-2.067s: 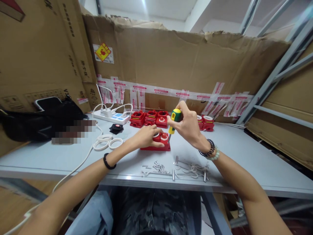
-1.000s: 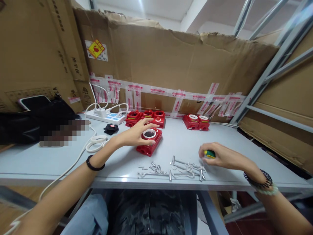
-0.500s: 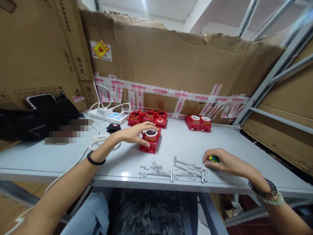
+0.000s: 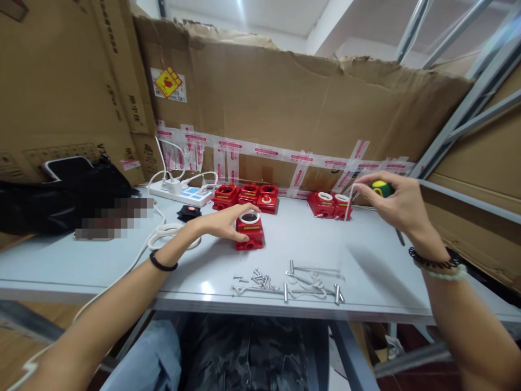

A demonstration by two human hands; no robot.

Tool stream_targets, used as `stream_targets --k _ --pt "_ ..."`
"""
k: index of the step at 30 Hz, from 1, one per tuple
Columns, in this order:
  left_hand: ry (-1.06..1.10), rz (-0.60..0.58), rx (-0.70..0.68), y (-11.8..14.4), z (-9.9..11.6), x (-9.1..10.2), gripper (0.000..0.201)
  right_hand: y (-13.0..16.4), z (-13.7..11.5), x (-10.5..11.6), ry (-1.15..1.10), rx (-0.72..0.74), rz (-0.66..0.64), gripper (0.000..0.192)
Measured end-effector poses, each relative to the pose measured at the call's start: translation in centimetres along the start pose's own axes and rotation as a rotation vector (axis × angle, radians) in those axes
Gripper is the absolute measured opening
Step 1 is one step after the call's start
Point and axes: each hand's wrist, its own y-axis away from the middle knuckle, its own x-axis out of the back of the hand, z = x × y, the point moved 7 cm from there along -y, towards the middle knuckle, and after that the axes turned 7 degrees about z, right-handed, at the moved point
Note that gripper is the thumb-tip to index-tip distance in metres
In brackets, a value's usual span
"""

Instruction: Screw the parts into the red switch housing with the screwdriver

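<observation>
My left hand [image 4: 228, 224] grips a red box [image 4: 251, 237] with a white ring and dark round window on top, thumb on its near side. Raised above the right part of the table, my right hand [image 4: 391, 198] pinches a thin white cord [image 4: 349, 203] that hangs from the fingertips. The same hand keeps a screwdriver [image 4: 381, 188] with a green and yellow handle in the palm, its dark shaft pointing down. Near the front edge lie several small screws [image 4: 260, 278] and several metal rods [image 4: 309, 290] with short cross pieces and white cords.
Two red boxes [image 4: 329, 205] with white rings stand at the back right; three more red boxes [image 4: 249, 196] stand at the back middle. A white power strip [image 4: 183, 193], a small black item [image 4: 189, 212] and a coiled white cable [image 4: 163, 233] are left. Cardboard [image 4: 285, 108] walls the back.
My right hand has risen from the metal rods, lifting the white cord and the screwdriver. My left hand has turned the red box slightly so it faces me more squarely.
</observation>
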Motion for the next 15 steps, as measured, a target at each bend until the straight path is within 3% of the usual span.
stream_targets --k 4,7,11,15 --pt "0.002 0.007 0.013 0.0 -0.3 0.3 0.063 -2.0 -1.2 0.5 0.017 0.042 0.119 0.010" --pt "-0.022 0.036 0.006 -0.2 -0.6 0.4 0.066 -2.5 -1.9 0.3 0.007 0.063 0.118 0.010" --pt "-0.151 0.118 0.003 -0.4 -0.5 0.8 0.067 -1.2 -2.2 -2.5 -0.036 0.037 -0.130 0.014" --pt "-0.244 0.313 0.041 -0.7 0.2 1.9 0.070 1.4 -2.7 -6.3 -0.205 -0.014 -0.399 0.024"
